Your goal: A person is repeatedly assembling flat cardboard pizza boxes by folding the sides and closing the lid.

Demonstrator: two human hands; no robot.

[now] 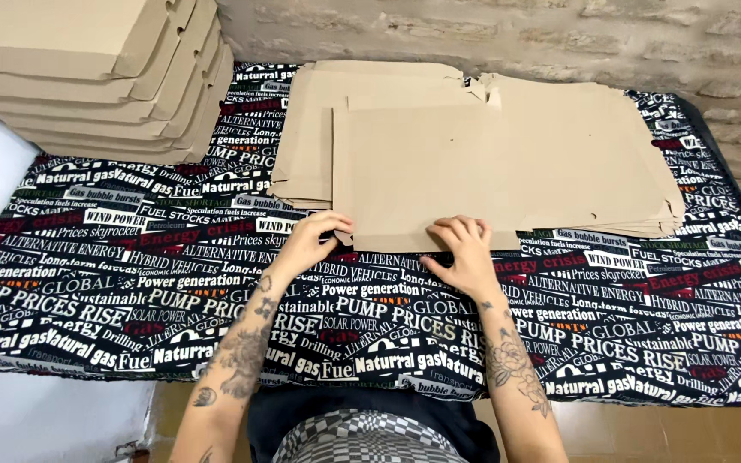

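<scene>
Both hands, left and right, grip the top cardboard sheet's near edge (fingers curled, forearms converging).

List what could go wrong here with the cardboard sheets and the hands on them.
1. Both hands, left and right, grip only the top sheet's near edge; pulling may drag the loose, uneven pile underneath askew.
2. The stack of folded boxes overhangs the table's back left corner and might slide off.

Folded cardboard boxes stacked on a printed cloth beside a stone wall.
</scene>
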